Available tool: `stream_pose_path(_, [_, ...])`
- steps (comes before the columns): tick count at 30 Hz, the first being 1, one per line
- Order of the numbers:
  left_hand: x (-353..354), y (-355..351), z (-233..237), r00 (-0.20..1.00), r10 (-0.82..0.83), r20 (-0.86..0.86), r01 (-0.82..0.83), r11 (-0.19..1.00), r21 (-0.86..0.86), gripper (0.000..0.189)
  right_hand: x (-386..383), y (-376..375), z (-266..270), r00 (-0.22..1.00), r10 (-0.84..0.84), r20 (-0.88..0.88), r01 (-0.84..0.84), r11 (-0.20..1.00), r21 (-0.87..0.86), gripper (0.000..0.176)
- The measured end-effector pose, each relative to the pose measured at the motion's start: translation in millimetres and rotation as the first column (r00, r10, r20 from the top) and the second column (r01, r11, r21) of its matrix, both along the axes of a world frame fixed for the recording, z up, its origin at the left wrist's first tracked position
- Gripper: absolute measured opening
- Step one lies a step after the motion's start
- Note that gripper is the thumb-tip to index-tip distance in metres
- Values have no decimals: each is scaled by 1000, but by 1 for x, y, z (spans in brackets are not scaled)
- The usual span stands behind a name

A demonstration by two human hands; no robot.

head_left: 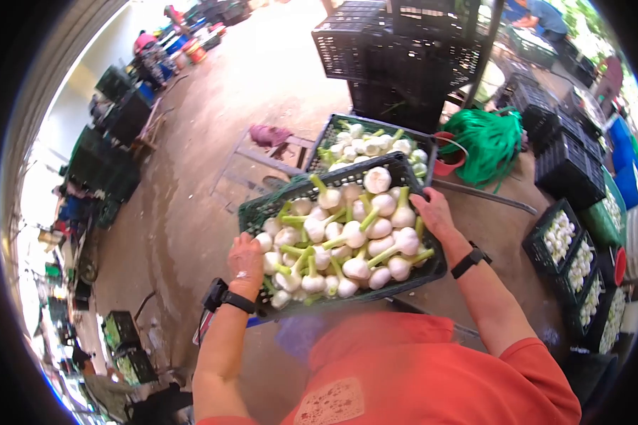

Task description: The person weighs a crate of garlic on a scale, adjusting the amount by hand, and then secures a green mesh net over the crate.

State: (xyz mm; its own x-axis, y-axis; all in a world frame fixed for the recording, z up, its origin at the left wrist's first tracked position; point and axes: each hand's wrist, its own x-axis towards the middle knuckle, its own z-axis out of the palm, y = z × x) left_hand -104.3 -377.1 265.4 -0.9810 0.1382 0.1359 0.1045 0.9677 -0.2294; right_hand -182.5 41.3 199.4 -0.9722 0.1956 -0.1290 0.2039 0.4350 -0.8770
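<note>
A dark plastic crate (397, 287) full of garlic bulbs (356, 267) with short green stems is held in front of my body, slightly tilted. My left hand (246, 261) grips its left end, with the fingers curled at the rim. At the right end, my right hand (436, 212) is closed around the crate's edge; some of its fingers are hidden behind the wall. Just beyond, a second crate (425, 142) holds more white garlic, and the held crate overlaps its near side.
Tall stacked black crates (400, 64) stand ahead, beside a red bucket (449, 154) and a heap of green strapping (480, 142). A low wooden frame (252, 170) lies left of the crates. Garlic-filled crates (556, 237) line the right. Other people (542, 18) are farther off.
</note>
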Motion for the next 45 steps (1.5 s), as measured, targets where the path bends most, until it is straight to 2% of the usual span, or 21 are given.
stream_pose_path(1, [-5, -3, -4, 994, 58, 88, -55, 998, -39, 14, 1, -1, 2, 1000, -9, 0, 9, 1000, 7, 44])
stream_pose_path(2, [-9, -2, -7, 995, 31, 95, -28, 999, -28, 14, 1, -1, 1, 1000, -14, 0, 14, 1000, 15, 45])
stream_pose_path(6, [-21, 6, 1, 965, 169, 202, -158, 985, -69, 13, 2, -2, 6, 998, -35, 56, 34, 999, 16, 43])
stream_pose_path(9, [-36, 3, 6, 857, 304, 417, -235, 949, -208, 22, 4, -2, 11, 997, -21, 78, 19, 1000, 17, 42])
stream_pose_path(14, [-52, 9, 16, 870, 287, 401, -317, 948, 9, 23, 4, -3, 14, 995, -31, 99, 30, 999, 15, 40])
stream_pose_path(16, [-51, 15, -2, 890, 275, 364, -372, 899, 230, 23, 4, -2, 13, 993, -33, 111, 33, 999, 5, 40])
stream_pose_path(17, [-53, 23, -22, 913, 337, 230, -380, 907, 183, 23, 3, -3, 9, 995, -40, 90, 38, 999, 21, 40])
stream_pose_path(20, [-53, 21, -31, 915, 330, 230, -384, 888, 254, 23, 5, -3, 7, 998, -8, 64, 7, 1000, 12, 41])
stream_pose_path(21, [-57, 8, -16, 802, 262, 536, -530, 725, 439, 23, 4, -2, 6, 998, -5, 69, 4, 1000, 13, 42])
stream_pose_path(22, [-56, 7, -9, 810, 273, 518, -528, 725, 443, 23, 2, -2, 9, 997, -12, 70, 12, 1000, 8, 42])
stream_pose_path(24, [-58, 13, 1, 956, 177, 233, -236, 937, 257, 18, 2, -2, 12, 998, -21, 51, 21, 1000, -4, 43])
stream_pose_path(25, [-58, 47, 22, 963, 206, 175, -244, 940, 238, 19, 2, -1, 9, 998, -22, 60, 22, 1000, -2, 43])
stream_pose_path(27, [-60, 98, 34, 987, 91, 133, -139, 898, 418, 27, 5, -3, 7, 997, -18, 72, 19, 1000, -2, 43])
stream_pose_path(30, [-91, 125, -21, 980, 10, 201, -92, 909, 407, 32, 6, -2, 12, 997, -43, 63, 41, 999, 30, 43])
stream_pose_path(32, [-106, 134, -57, 994, 108, -10, -77, 771, 632, 30, 8, -4, 13, 997, -51, 66, 50, 999, 18, 43])
stream_pose_path(36, [-100, 161, -50, 973, 228, -40, -134, 696, 705, 31, 9, -4, 12, 995, -54, 84, 53, 998, 15, 44])
stream_pose_path(38, [-82, 168, -20, 984, -105, -141, 168, 800, 576, 35, 6, -3, 2, 997, -53, 56, 52, 999, 12, 44])
stream_pose_path(40, [-74, 160, -17, 981, -160, -107, 192, 837, 512, 44, 5, -3, 3, 996, -39, 84, 39, 999, 4, 45])
stream_pose_path(42, [-72, 144, -37, 924, -374, -84, 372, 824, 427, 52, 5, -2, 2, 997, -40, 70, 40, 999, 1, 45])
stream_pose_path(44, [-70, 143, -42, 914, -401, -64, 380, 791, 479, 51, 6, 0, 7, 993, -10, 115, 15, 999, -41, 46])
stream_pose_path(45, [-69, 142, -46, 928, -367, -59, 333, 749, 573, 47, 6, 0, 2, 992, -19, 127, 38, 988, -151, 43])
